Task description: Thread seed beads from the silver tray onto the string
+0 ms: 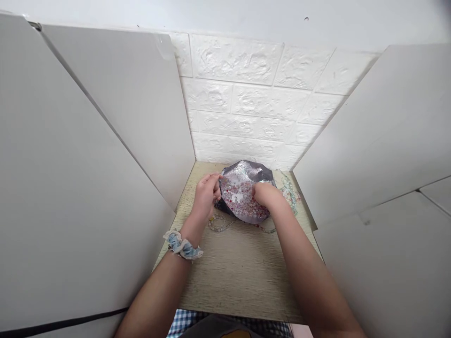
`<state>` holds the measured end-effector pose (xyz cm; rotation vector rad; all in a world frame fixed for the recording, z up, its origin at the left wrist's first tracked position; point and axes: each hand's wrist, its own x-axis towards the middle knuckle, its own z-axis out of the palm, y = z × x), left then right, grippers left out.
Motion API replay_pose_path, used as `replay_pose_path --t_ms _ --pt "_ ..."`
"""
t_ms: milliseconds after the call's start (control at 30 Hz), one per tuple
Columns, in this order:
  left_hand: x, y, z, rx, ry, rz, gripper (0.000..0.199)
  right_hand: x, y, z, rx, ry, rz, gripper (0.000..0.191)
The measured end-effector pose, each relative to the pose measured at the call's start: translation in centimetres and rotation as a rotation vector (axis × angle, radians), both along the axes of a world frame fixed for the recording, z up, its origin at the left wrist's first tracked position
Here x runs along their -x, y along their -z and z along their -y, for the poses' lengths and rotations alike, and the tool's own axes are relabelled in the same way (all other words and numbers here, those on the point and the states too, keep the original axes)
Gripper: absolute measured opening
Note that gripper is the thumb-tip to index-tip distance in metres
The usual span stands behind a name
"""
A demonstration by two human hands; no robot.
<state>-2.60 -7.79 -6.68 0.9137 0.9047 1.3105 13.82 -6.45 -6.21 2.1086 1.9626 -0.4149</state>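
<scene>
A dark bag with a silvery lining (243,170) lies open near the back of the wooden table, with many small pink, white and red beads (243,206) inside. At the bag's left edge is my left hand (207,192), its thumb and forefinger pinched together; what they hold is too small to make out. My right hand (264,193) reaches in over the beads from the right, fingers closed and pointing down, the fingertips partly hidden. Strung beads (220,224) lie in front of the bag, and a greenish bead string (291,195) lies to its right.
The narrow wooden table (243,272) ends at a white brick-patterned wall (239,98). White panels stand close on the left (70,188) and the right (380,141). A blue scrunchie (183,246) circles my left wrist.
</scene>
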Motion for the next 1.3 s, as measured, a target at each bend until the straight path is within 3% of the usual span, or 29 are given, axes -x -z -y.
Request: replay_pose_path --t_ms 133,267,367,733,1300 --pt "0.4 0.0 -0.2 0.142 0.138 0.233 0.016 1.0 0.7 -0.4 -0.070 -0.041 -0.060 0.035" --pt "0.6 0.1 -0.5 0.180 0.116 0.276 0.015 2.8 2.0 -0.8 -0.247 -0.237 -0.256 0.031" --pt "0.6 0.0 -0.5 0.192 0.096 0.271 0.014 3.9 2.8 -0.9 -0.269 -0.328 -0.285 0.028" --pt "0.7 0.1 -0.4 0.125 0.062 0.186 0.015 4.8 3.7 -0.6 -0.304 -0.363 -0.221 0.029" --pt "0.5 0.2 -0.4 0.109 0.108 0.100 0.017 5.2 3.5 -0.1 -0.345 -0.377 -0.206 0.025"
